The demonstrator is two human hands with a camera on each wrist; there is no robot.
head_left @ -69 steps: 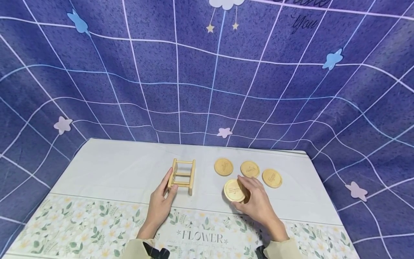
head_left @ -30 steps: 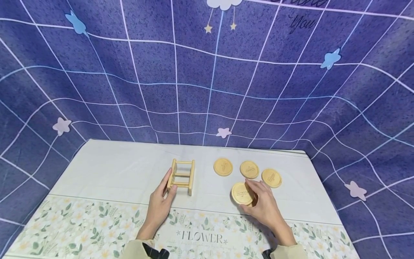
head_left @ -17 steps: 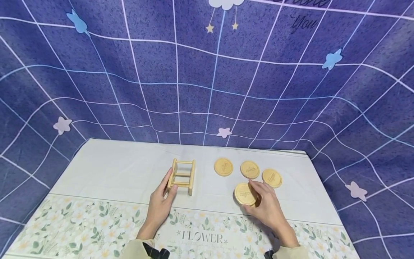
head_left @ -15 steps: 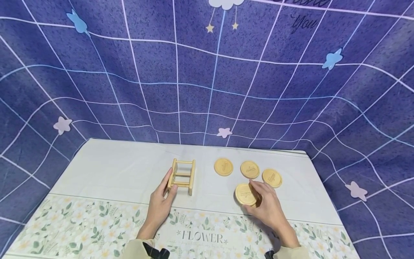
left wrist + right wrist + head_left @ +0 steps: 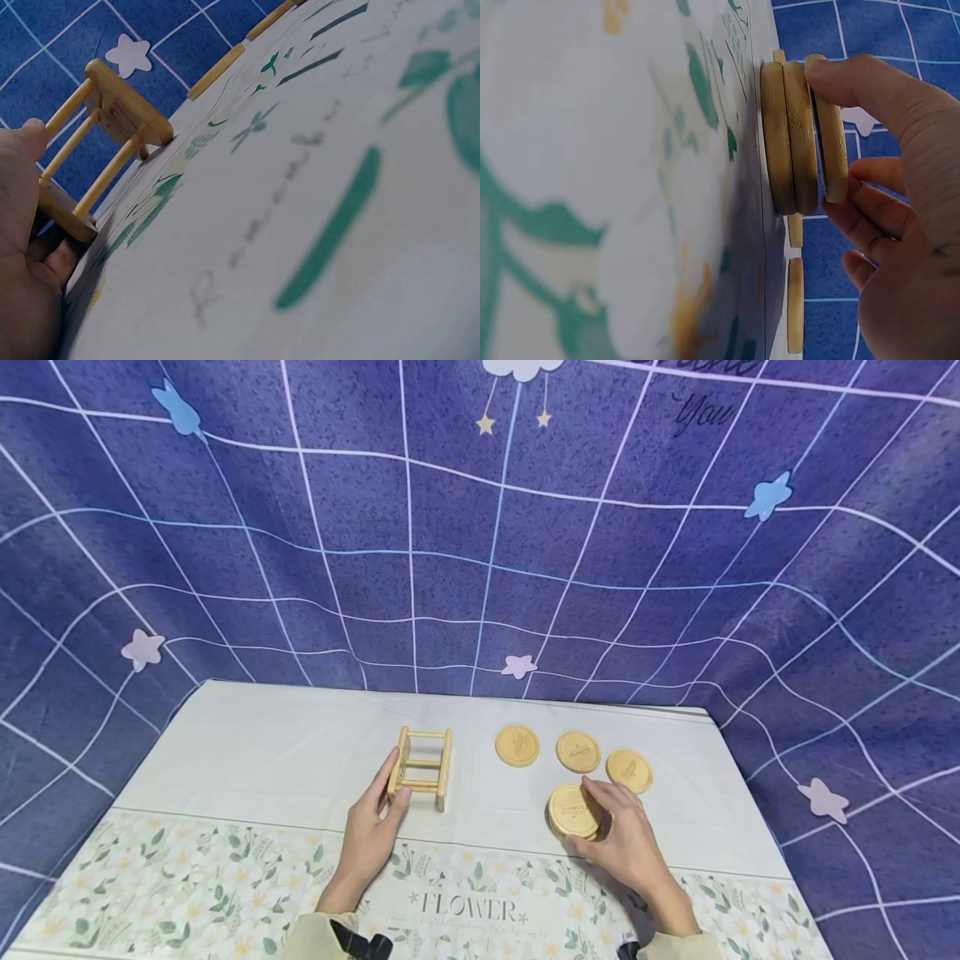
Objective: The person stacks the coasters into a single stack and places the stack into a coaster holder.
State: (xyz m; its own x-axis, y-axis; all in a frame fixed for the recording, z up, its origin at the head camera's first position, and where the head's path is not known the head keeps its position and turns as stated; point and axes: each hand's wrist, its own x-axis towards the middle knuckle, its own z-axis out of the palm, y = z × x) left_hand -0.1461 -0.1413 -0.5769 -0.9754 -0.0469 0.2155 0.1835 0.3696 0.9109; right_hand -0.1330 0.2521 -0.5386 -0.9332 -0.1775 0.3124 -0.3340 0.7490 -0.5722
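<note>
My left hand (image 5: 369,833) grips the near left side of a small wooden coaster rack (image 5: 445,772), two end panels joined by rods. In the left wrist view the thumb lies by one rod of the rack (image 5: 131,105). My right hand (image 5: 628,843) pinches a round bamboo coaster (image 5: 831,146) between thumb and fingers. In the right wrist view this coaster is slightly tilted, with a thin gap to a stack of two coasters (image 5: 780,142) below it. From the head, engraved lettering shows on the held coaster (image 5: 573,810), which covers most of the stack.
Three more coasters lie flat behind my right hand: a left one (image 5: 517,746), a middle one (image 5: 578,752) and a right one (image 5: 629,771). The white tablecloth (image 5: 300,735) has a floral front band. A blue curtain (image 5: 450,585) hangs behind the table.
My right hand has moved to the right with the held coaster, and more of the coasters beneath it shows at its lower left. My left hand and the rack have stayed in place.
</note>
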